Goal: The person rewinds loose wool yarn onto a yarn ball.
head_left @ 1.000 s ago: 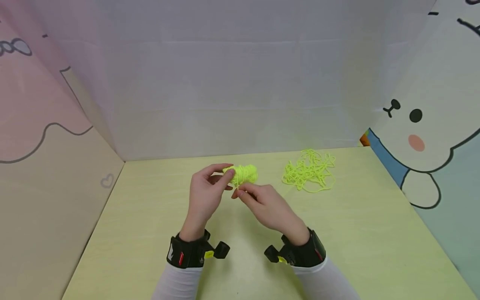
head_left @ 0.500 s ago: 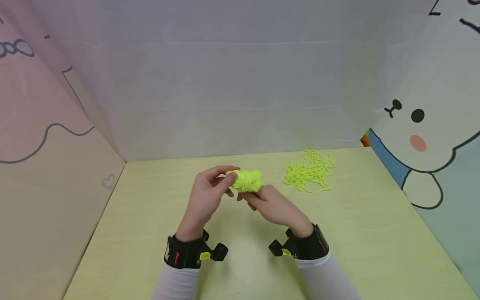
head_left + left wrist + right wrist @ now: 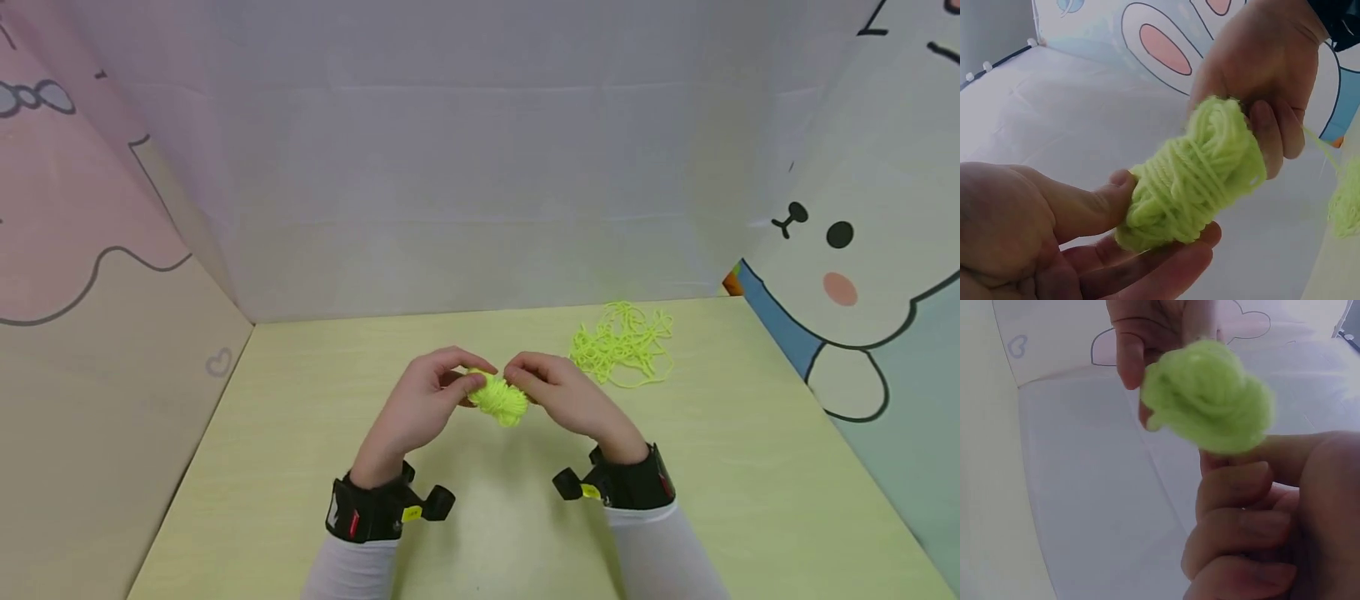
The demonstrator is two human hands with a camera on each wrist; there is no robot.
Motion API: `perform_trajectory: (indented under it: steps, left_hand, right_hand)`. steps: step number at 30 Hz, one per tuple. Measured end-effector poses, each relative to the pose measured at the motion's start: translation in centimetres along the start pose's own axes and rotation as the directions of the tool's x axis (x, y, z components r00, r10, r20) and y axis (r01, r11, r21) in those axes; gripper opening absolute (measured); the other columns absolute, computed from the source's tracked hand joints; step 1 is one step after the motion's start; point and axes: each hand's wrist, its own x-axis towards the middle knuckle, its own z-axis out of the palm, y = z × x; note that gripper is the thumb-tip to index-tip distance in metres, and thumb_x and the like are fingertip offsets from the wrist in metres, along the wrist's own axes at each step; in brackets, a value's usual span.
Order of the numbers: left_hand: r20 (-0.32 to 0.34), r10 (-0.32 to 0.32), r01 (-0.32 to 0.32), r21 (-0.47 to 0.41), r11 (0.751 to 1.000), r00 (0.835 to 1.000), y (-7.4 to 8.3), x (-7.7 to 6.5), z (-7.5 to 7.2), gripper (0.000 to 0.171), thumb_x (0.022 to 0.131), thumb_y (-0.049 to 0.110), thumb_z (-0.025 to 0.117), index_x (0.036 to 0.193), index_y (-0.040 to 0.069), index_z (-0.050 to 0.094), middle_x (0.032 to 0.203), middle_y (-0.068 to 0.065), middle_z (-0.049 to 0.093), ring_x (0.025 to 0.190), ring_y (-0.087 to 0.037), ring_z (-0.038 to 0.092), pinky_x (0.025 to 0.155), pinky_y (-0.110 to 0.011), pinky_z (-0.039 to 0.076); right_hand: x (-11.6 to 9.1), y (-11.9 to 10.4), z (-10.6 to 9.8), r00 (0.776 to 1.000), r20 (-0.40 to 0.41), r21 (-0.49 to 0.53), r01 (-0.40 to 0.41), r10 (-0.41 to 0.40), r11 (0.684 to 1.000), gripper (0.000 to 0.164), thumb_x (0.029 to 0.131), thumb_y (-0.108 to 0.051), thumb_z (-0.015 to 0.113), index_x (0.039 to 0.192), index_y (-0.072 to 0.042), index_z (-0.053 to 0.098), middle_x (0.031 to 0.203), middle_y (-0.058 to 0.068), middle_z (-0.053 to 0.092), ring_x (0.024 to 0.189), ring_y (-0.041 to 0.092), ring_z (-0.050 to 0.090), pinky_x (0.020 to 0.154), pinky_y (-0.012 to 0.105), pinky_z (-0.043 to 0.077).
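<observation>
A small wound bundle of neon yellow-green yarn (image 3: 501,400) is in the air over the table, tilted with its free end toward the front. My left hand (image 3: 429,398) grips one end of it, thumb on top and fingers underneath, as the left wrist view shows. On the bundle's far right side my right hand (image 3: 562,392) has curled fingers, pinching the yarn strand. That strand (image 3: 1321,147) runs from the right hand toward a loose tangle of the same yarn (image 3: 621,343) on the table. In the right wrist view the bundle's end (image 3: 1207,400) hides part of the left hand.
The pale wooden table (image 3: 300,467) meets a white cloth backdrop (image 3: 465,183) behind the hands. Printed side panels stand at left and right, the right one with a cartoon animal (image 3: 840,275). Each wrist wears a black camera band (image 3: 367,507).
Both hands have come slightly nearer and to the right, and the bundle has tilted. The right hand has gone from below the bundle round to its far right side. The loose tangle stays put.
</observation>
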Motion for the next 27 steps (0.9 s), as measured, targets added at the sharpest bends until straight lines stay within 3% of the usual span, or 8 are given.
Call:
perform_trajectory:
  steps: [5, 10, 17, 21, 27]
  left_hand:
    - [0.001, 0.002, -0.002, 0.045, 0.999, 1.0, 0.0, 0.1, 0.6, 0.016, 0.102, 0.006, 0.073, 0.115, 0.012, 0.079, 0.115, -0.002, 0.071, 0.088, -0.019, 0.074, 0.074, -0.037, 0.065]
    - [-0.063, 0.036, -0.033, 0.053, 0.998, 0.997, 0.0, 0.3, 1.3, 0.019, 0.1, 0.006, 0.076, 0.118, 0.008, 0.078, 0.115, -0.005, 0.07, 0.09, -0.019, 0.076, 0.074, -0.032, 0.065]
    - [-0.226, 0.038, -0.039, -0.004, 0.999, 0.973, 0.4, 0.6, 1.6, 0.021, 0.099, 0.008, 0.079, 0.119, 0.004, 0.076, 0.118, -0.01, 0.07, 0.094, -0.023, 0.077, 0.076, -0.036, 0.065]
    - [-0.282, 0.029, -0.047, -0.058, 0.997, 0.959, 0.9, 0.8, 1.4, 0.02, 0.1, 0.01, 0.078, 0.119, 0.003, 0.076, 0.119, -0.01, 0.071, 0.094, -0.024, 0.077, 0.078, -0.04, 0.065]
    - [-0.354, 0.037, -0.088, -0.129, 0.988, 0.934, 1.4, 0.8, 1.1, 0.021, 0.102, 0.009, 0.075, 0.121, 0.001, 0.074, 0.113, -0.013, 0.075, 0.093, -0.024, 0.077, 0.08, -0.035, 0.065]
  right_hand:
    - [-0.5, -0.6, -0.2, 0.997, -0.078, -0.011, 0.022, -0.023, 1.0, 0.022, 0.114, -0.023, 0.055, 0.11, -0.009, 0.072, 0.1, 0.008, 0.066, 0.086, 0.028, 0.055, 0.08, 0.039, 0.048]
    - [-1.5, -1.8, -0.3, 0.991, -0.12, -0.037, 0.05, -0.054, 0.998, 0.019, 0.113, -0.023, 0.057, 0.114, -0.011, 0.073, 0.092, 0.003, 0.064, 0.074, 0.024, 0.05, 0.068, 0.034, 0.043]
    - [-2.5, -2.7, -0.3, 0.992, -0.081, -0.091, 0.087, -0.094, 0.992, 0.02, 0.113, -0.024, 0.059, 0.113, -0.014, 0.076, 0.082, -0.004, 0.062, 0.063, 0.016, 0.042, 0.064, 0.032, 0.042]
    - [-2.3, -2.9, -0.1, 0.992, -0.048, -0.12, 0.109, -0.115, 0.987, 0.021, 0.113, -0.027, 0.059, 0.112, -0.016, 0.077, 0.077, -0.008, 0.06, 0.061, 0.012, 0.041, 0.063, 0.031, 0.041]
    - [-1.8, -3.0, 0.9, 0.992, -0.001, -0.133, 0.126, -0.128, 0.983, 0.021, 0.113, -0.027, 0.058, 0.113, -0.018, 0.078, 0.081, -0.009, 0.063, 0.067, 0.012, 0.055, 0.062, 0.031, 0.048]
